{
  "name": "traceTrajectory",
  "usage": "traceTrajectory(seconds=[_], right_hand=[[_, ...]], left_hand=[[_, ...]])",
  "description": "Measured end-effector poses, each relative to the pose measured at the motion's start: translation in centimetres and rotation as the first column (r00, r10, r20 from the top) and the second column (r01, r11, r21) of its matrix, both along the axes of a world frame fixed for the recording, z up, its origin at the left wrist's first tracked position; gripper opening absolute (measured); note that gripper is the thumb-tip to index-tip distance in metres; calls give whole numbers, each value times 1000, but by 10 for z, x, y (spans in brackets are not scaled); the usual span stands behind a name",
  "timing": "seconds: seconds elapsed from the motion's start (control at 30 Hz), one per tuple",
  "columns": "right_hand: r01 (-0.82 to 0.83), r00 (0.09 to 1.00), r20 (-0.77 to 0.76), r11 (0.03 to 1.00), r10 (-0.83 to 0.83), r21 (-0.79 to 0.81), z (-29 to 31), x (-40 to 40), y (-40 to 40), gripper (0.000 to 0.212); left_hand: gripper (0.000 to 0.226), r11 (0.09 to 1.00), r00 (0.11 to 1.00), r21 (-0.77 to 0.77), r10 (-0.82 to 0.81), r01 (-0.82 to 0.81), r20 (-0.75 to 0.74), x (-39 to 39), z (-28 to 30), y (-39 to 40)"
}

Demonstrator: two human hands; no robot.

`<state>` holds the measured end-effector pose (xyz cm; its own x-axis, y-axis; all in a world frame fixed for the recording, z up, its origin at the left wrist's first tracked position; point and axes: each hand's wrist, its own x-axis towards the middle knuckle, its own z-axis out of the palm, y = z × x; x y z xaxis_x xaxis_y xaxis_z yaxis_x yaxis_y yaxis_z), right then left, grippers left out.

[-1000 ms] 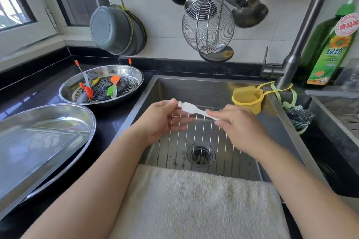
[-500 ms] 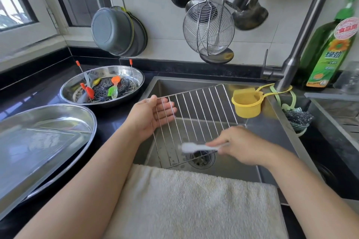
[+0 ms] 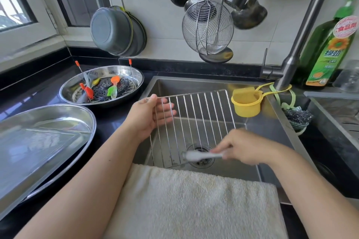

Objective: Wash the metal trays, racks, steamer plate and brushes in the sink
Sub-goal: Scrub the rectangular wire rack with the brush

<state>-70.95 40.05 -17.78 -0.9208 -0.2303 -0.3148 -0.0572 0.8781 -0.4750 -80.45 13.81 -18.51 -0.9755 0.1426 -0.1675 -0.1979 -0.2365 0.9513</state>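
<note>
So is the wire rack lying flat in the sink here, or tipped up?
Tipped up. The wire rack leans in the sink, its top edge held by the left hand, its lower edge near the drain.

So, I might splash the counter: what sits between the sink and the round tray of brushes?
Head view: only bare black counter between sink and round tray.

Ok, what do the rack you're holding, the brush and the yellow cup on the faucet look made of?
Rack: thin bare metal wire, probably stainless; bright silver glints along the bars.
Brush in the right hand: looks like white plastic, matte; motion blur leaves it uncertain.
Yellow cup: soft plastic or silicone, matte, with a flexible strap looped round the faucet.
</note>
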Motion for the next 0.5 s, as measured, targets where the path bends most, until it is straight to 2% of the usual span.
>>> traceTrajectory(seconds=[0.03, 0.1, 0.17, 0.27, 0.33, 0.43, 0.5], right_hand=[[-38, 998, 42, 998, 36, 48, 0, 3, -1, 33], [-13, 1000, -7, 999, 13, 49, 0, 3, -1, 33], [69, 986, -149, 997, -75, -45, -2, -2, 3, 35], [231, 884, -366, 952, -291, -198, -4, -12, 11, 37], [253, 835, -439, 940, -332, -230, -4, -14, 14, 38], [230, 825, -462, 939, -327, -255, -7, -16, 16, 39], [233, 877, -371, 945, -306, -228, -6, -14, 16, 37]], left_hand=[[39, 999, 999, 8, 31, -31, 11, -2, 0, -3], [38, 999, 999, 10, 46, -46, 28, -3, 0, -4], [38, 1000, 1000, -12, 6, -5, 22, 1, 2, -1], [37, 988, 992, -81, -129, 129, 10, 9, 5, 6], [36, 974, 981, -117, -195, 193, 0, 12, 5, 8], [36, 974, 980, -109, -201, 199, -11, 10, 5, 7], [37, 983, 987, -88, -163, 161, -15, 7, 4, 5]])
